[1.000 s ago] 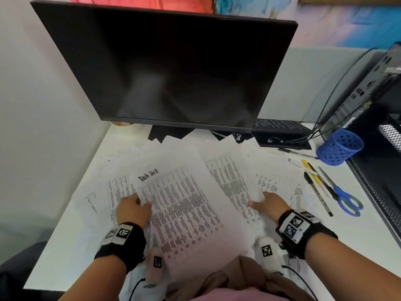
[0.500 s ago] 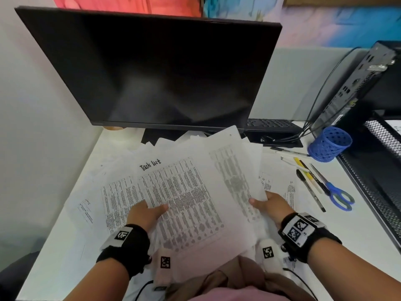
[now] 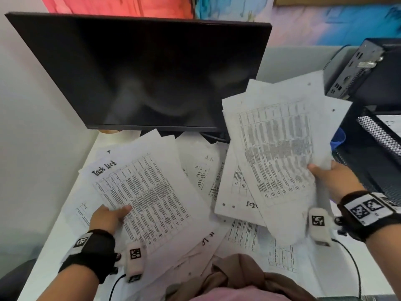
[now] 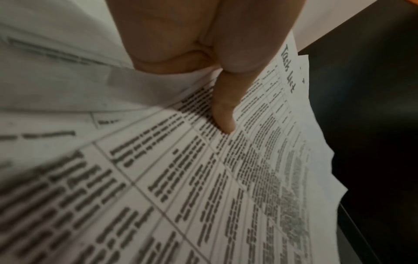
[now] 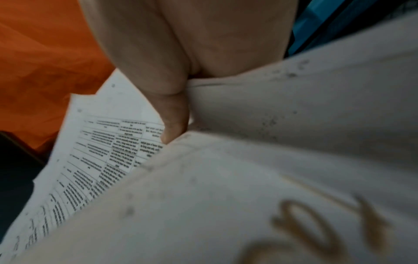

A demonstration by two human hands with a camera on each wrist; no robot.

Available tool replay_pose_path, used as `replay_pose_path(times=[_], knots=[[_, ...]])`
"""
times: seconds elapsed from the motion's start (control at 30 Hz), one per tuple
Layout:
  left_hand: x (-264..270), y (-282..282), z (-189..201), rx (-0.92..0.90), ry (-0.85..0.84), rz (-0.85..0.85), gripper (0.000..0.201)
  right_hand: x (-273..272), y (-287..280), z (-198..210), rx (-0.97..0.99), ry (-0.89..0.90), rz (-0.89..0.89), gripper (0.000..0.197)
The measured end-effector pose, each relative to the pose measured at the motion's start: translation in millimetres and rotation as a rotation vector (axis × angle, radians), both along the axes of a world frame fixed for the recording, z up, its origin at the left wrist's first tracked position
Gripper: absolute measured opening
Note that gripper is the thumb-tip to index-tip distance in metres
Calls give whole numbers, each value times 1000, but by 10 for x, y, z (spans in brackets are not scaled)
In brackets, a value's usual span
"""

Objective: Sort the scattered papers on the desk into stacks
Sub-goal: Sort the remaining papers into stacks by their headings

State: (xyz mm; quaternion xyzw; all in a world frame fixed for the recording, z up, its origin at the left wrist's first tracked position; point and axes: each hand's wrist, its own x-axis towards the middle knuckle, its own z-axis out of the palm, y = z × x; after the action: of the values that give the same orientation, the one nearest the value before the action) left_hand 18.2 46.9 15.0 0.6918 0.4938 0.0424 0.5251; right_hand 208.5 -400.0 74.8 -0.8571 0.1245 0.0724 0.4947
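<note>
1. the left hand (image 3: 107, 216) holds a bunch of papers (image 3: 149, 192) below the big black screen (image 3: 141, 70). its grip is closed on them: the thumb (image 4: 224, 110) lies on top of the page and the other fingers are hidden under it.
2. the top page of that bunch says "task list" at its top and has a table full of small dark words.
3. the right hand (image 3: 332, 181) holds a second bunch of papers (image 3: 280, 153) up in the air, to the right of the screen. the far ends of these pages cover the screen's lower right corner.
4. the right grip is closed on that bunch too. the right wrist view shows the thumb (image 5: 174, 123) pressed on the pages, which bend around it.
5. more loose papers (image 3: 201, 170) lie spread on the white tabletop (image 3: 52, 242) below the screen, between the two held bunches and under them. they overlap each other at many angles.
6. a blue cup (image 3: 337, 140) peeks out from behind the raised bunch, right of the screen.
7. a black mesh tray (image 3: 377, 135) sits further right of the screen, and a black computer box (image 3: 358, 70) stands above the tray.
8. each wrist wears a black band with square black and white marks.
</note>
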Motion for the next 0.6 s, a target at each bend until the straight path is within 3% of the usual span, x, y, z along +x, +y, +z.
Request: replay_pose_path(times=[0.07,0.13,0.3,0.4,0.43,0.5,0.6], knots=[[59,-95,9,-35,-41,-5,23,-52,133,-50,70,46,56,30],[151,-233,-32,-129,-90,13,32,-97,281,-183,117,98,108,42],[348,-571,7,-380,-197,-36,40,-331,776,-367,205,252,242,29],[427,-693,15,-383,-154,-116,96,-409,985,-475,193,362,388,41],[422,-707,10,-333,-125,-186,103,-429,1040,-526,150,383,434,44],[399,-768,27,-269,-111,-278,97,-469,1134,-618,77,394,466,43],[335,-759,-4,-324,-113,-373,94,-541,1234,-675,14,370,483,42]])
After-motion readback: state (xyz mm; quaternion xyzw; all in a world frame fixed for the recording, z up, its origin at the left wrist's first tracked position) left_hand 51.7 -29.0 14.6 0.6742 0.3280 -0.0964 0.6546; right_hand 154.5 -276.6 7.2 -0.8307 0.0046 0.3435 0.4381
